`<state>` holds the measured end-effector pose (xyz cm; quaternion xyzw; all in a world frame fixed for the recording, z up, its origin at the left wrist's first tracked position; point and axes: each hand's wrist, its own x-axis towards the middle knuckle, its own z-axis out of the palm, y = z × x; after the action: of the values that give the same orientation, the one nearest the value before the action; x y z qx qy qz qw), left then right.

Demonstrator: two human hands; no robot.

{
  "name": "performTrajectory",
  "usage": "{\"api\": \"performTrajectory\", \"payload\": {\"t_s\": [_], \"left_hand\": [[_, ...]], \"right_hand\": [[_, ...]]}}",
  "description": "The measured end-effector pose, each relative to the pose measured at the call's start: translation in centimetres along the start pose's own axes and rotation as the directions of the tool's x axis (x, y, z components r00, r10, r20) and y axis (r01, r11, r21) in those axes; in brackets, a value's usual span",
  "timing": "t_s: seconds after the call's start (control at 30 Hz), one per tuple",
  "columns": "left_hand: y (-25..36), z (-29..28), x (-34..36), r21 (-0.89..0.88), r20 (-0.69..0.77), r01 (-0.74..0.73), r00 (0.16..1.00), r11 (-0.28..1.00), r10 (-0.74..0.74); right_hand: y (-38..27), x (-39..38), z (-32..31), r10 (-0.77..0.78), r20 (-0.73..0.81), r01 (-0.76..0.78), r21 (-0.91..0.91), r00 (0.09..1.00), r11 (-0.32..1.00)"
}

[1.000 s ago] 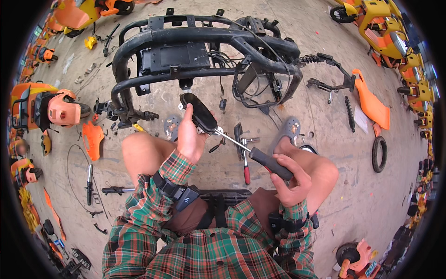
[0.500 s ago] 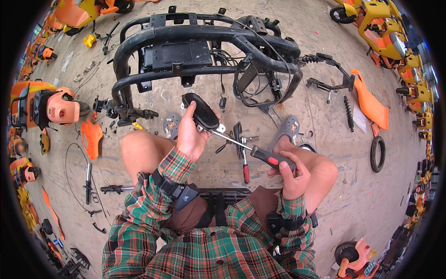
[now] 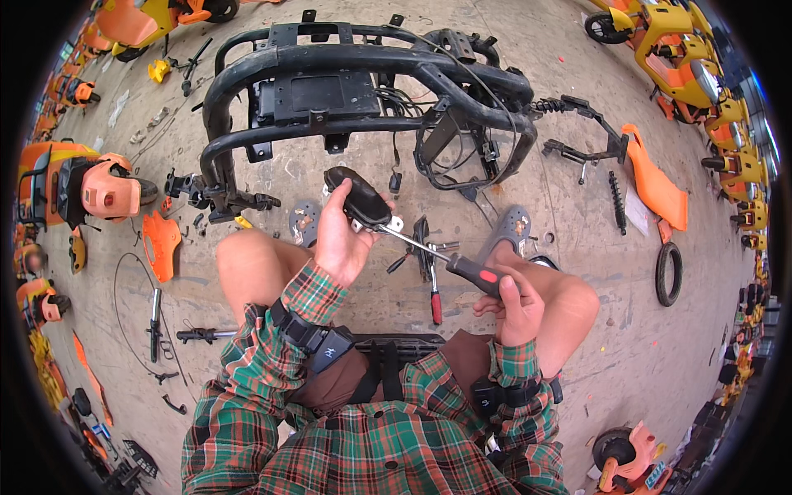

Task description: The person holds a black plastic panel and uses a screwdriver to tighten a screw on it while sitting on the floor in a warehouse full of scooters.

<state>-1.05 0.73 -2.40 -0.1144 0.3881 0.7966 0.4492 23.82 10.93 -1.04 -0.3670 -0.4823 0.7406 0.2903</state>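
My left hand (image 3: 343, 244) is closed around a black oval part (image 3: 360, 196), which looks like a display or lamp housing with small pale mounting tabs. Its thumb lies on the near side of the housing. A screwdriver (image 3: 473, 273) with a black and red handle slants between my hands. The tip meets the lower edge of the housing, close to a tab; the exact contact point is too small to make out. At the handle's end, my right hand (image 3: 513, 308) grips with thumb and fingers.
Beyond my feet lies a black scooter frame (image 3: 330, 59) with loose cables. Pliers and a red-handled tool (image 3: 436, 307) lie between my legs. Orange panels (image 3: 161, 245), a tyre (image 3: 669, 273), and a shock absorber (image 3: 617, 203) are on the floor. Orange and yellow scooters line both sides.
My right hand has shifted its fingers toward the end of the screwdriver handle, and the handle has turned slightly. The housing has tilted a little in my left hand.
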Motion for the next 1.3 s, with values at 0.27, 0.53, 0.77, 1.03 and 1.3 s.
{"api": "performTrajectory", "payload": {"t_s": [0.27, 0.53, 0.77, 1.03, 1.3], "left_hand": [[-0.02, 0.07, 0.05, 0.006, -0.008, -0.005, 1.000, 1.000, 0.005], [0.02, 0.04, -0.12, 0.032, -0.005, -0.028, 1.000, 0.999, 0.028], [0.03, 0.08, -0.28, 0.051, 0.013, -0.031, 0.999, 0.998, 0.031], [0.00, -0.09, -0.54, 0.105, 0.163, -0.082, 0.985, 0.991, 0.064], [-0.31, -0.17, -0.48, 0.105, 0.227, -0.111, 0.970, 0.988, 0.085]], "right_hand": [[0.18, 0.06, 0.19, -0.013, -0.010, 0.013, -0.003, 1.000, 1.000], [0.05, 0.02, 0.36, -0.035, -0.007, 0.035, -0.014, 0.999, 0.999], [0.06, -0.01, 0.33, -0.039, -0.011, 0.039, -0.022, 0.999, 0.999], [-0.02, -0.05, 0.22, -0.084, -0.014, 0.083, -0.032, 0.996, 0.996], [-0.21, -0.23, 0.47, -0.095, -0.032, 0.094, -0.037, 0.995, 0.995]]}}
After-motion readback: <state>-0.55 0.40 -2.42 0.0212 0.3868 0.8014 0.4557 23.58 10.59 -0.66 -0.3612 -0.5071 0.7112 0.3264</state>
